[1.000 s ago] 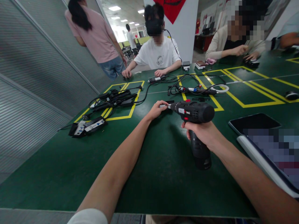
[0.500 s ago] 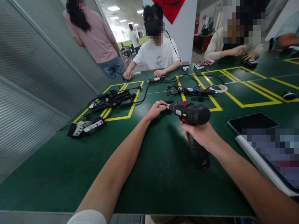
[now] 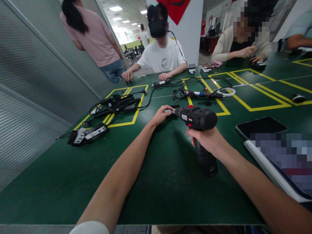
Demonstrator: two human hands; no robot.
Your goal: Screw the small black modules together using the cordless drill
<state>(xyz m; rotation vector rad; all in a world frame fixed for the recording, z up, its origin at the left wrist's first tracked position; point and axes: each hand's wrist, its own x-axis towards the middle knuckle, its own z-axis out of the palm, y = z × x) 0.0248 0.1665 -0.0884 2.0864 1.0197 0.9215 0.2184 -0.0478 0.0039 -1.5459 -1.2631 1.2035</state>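
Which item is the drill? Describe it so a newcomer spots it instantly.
On the green table, near the middle and in front of the yellow taped boxes, the right hand holds the drill by its handle. The left hand pinches its tip. It is the only stubby black tool with red accents; its neighbours are cables.

Workshop: taped green workbench (image 3: 73,182), tools, cables (image 3: 117,104).

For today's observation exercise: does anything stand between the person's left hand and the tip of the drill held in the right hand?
Nothing visible does. The left hand already pinches the bit at the drill's tip, while the right hand wraps the handle. The cables lie farther back on the table.
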